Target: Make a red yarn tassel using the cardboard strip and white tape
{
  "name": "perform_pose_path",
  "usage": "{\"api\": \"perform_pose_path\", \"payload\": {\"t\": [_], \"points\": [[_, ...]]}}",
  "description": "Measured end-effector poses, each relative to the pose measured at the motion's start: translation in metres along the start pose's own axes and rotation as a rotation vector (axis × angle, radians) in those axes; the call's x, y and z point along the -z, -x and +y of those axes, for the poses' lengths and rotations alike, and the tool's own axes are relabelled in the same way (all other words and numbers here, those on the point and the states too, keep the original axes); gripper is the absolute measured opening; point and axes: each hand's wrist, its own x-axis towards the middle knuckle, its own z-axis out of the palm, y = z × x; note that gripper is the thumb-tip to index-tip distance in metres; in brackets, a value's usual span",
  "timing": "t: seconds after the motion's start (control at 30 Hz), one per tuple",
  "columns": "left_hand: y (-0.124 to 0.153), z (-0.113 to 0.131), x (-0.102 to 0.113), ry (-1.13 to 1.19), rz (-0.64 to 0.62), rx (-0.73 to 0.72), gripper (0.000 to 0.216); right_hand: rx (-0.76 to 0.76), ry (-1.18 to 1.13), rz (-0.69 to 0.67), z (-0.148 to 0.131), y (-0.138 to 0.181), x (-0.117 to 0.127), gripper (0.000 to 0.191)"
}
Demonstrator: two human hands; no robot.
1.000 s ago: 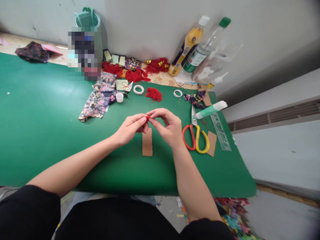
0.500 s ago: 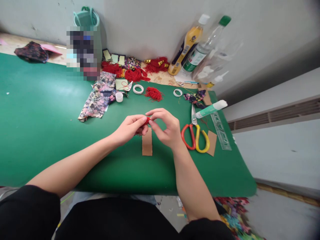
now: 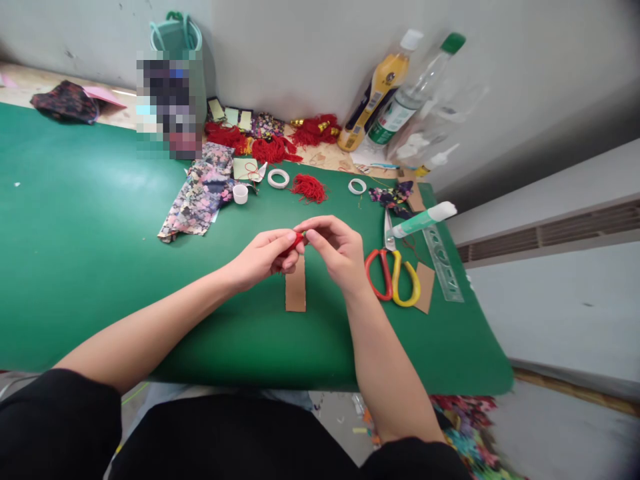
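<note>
Right hand [image 3: 334, 250] has shifted its thumb up and rightward! Left hand [image 3: 265, 257] pinches the red piece [image 3: 299, 240], mostly hidden, over the cardboard strip [image 3: 295, 293], far end covered; right fingers nearly meet at the piece's tip, their grip too small to read.

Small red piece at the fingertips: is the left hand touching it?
Touching. The head view shows the left hand gripping the small red piece, thumb against it, no gap.
</note>
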Motion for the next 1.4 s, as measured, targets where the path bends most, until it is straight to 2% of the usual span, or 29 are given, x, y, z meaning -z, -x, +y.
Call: {"api": "perform_pose_path", "payload": {"t": [0.27, 0.4, 0.7, 0.9, 1.07, 1.17, 1.3, 1.4], "points": [[-0.0005, 0.0001, -0.0008, 0.045, -0.001, 0.033, 0.028, 0.023, 0.051, -0.037, -0.0006, -0.0004, -0.0019, 0.012], [-0.0001, 0.0014, -0.0014, 0.055, 0.005, 0.050, 0.032, 0.013, 0.059, -0.050, 0.0004, 0.0010, -0.0044, 0.015], [-0.0007, -0.0006, 0.0025, -0.059, 0.018, 0.002, 0.036, -0.012, 0.049, -0.030, 0.0001, 0.0026, -0.0088, 0.018], [0.0005, -0.0001, 0.0037, -0.354, 0.062, -0.167, 0.036, -0.030, 0.087, -0.009, 0.0004, 0.0027, -0.0090, 0.021], [0.0027, -0.0050, 0.0068, -0.726, 0.264, -0.386, 0.023, 0.023, 0.235, 0.015, -0.0003, 0.0023, -0.0081, 0.020], [0.0044, -0.0062, 0.0070, -0.894, 0.359, -0.504, 0.024, 0.061, 0.292, 0.031, -0.0011, 0.0019, -0.0076, 0.016], [0.0077, -0.0034, 0.0023, -1.040, 0.407, -0.591, 0.016, 0.108, 0.359, 0.043, -0.0028, 0.0018, -0.0074, 0.013], [0.0085, -0.0019, 0.0002, -1.058, 0.452, -0.609, 0.008, 0.128, 0.422, 0.053, -0.0048, 0.0020, -0.0078, 0.013]]}}
